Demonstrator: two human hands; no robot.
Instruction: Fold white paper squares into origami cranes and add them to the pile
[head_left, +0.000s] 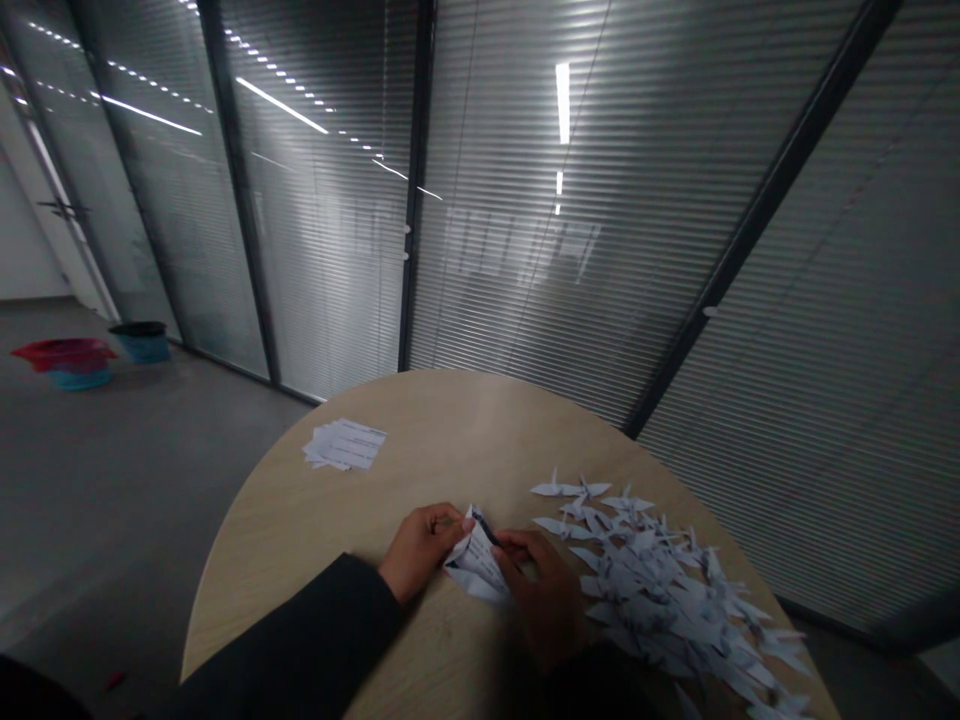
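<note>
Folded printed paper (478, 562) pinched at a round bench (465, 415)

The folded printed paper is between the two hands, near the front of the bench. The grip of the left hand (424, 550) is closed on its left side, with the thumb laid over the upper part. The grip of the right hand (546, 595) is closed too, and its fingertips pinch the right edge. Probably the paper is held from both sides so that the layers cannot slip and the creases stay exact. Whether its lower part touches the bench, I cannot tell.

On the far left of the bench lie flat paper sheets (349, 445), overlapping like a loose fan; this seems to leave the middle free for the hands. The paper cranes (667, 590) are heaped at the right, just beside the right hand, perhaps so that they do not disturb the work.

The paper looks thin, matt and white, with rows of dark print; it has a pointed top and slanting sides. The cranes are sharp and angular, with narrow wings spread in many directions. The bench has a smooth, pale wood-like surface with a curved edge. Behind it, blinds (517, 310) make fine horizontal stripes.
</note>
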